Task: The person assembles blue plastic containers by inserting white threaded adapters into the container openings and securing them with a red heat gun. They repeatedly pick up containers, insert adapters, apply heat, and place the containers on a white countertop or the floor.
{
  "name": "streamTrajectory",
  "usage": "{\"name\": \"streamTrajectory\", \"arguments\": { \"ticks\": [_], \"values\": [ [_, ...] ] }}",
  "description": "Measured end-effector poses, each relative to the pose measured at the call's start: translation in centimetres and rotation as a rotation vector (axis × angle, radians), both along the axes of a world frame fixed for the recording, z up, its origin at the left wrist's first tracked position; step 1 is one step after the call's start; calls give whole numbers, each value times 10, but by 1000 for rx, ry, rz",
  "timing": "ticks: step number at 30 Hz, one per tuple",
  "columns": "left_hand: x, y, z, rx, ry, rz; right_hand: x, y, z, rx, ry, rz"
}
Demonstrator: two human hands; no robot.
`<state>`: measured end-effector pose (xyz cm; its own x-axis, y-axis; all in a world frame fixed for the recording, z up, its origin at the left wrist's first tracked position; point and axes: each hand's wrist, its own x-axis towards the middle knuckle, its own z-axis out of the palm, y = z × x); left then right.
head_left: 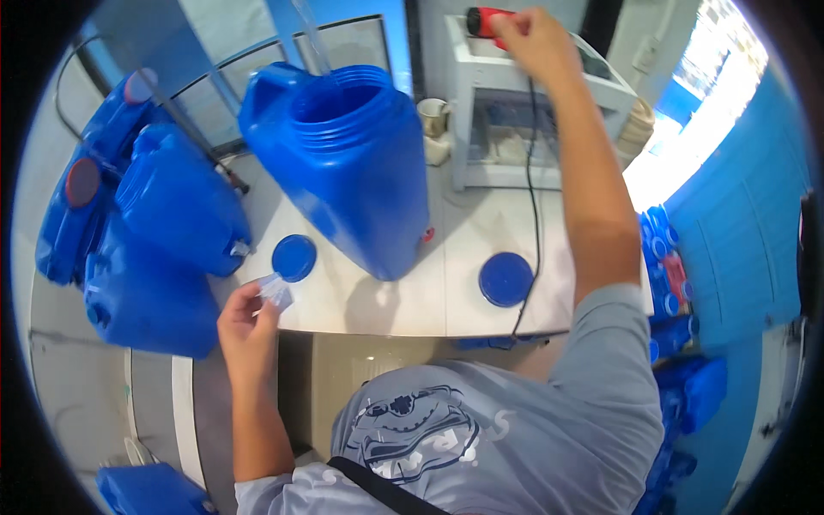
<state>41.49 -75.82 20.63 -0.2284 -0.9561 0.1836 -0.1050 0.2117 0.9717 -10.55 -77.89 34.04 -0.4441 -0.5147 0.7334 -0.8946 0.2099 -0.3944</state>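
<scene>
My left hand pinches a small piece of clear, thin plastic film at the table's front edge. Right beside the film lies a round blue cap. With my right arm stretched far forward, my right hand grips a red, black-ended heat gun or hair dryer at the top of a white shelf unit; its exact kind is unclear. Its black cord trails down across the table. Between my arms a large blue water jug stands uncapped, a clear tube at its mouth.
Another blue cap rests on the white table near the cord. Several blue jugs crowd the left side. The white shelf unit stands at the back, a metal mug beside it. More blue containers are stacked at right.
</scene>
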Motion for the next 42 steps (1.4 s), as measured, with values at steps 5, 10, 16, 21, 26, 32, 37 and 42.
{"name": "streamTrajectory", "arguments": {
  "ticks": [5, 10, 16, 21, 26, 32, 37, 42],
  "values": [
    [78, 9, 11, -96, -87, 364, -120, -103, -20, 122, -877, 300],
    [159, 24, 33, -107, -350, 737, -188, -161, -42, 263, -758, 130],
    [257, -12, 57, -237, -350, 939, -210, -124, -16, 6, -885, 200],
    [299, -63, 74, -203, -79, 931, -130, 2, 19, -351, -1083, 776],
    [321, -104, 89, -156, 69, 819, -10, 142, 5, -466, -804, 870],
    [320, -127, 103, -181, -152, 728, 163, 213, -37, -352, -692, 1134],
    [302, -128, 110, -657, -691, 716, 254, 179, -35, -89, -761, 1303],
    [310, -124, 124, -814, -850, 560, 328, 133, -36, 92, -863, 1225]
  ]
}}
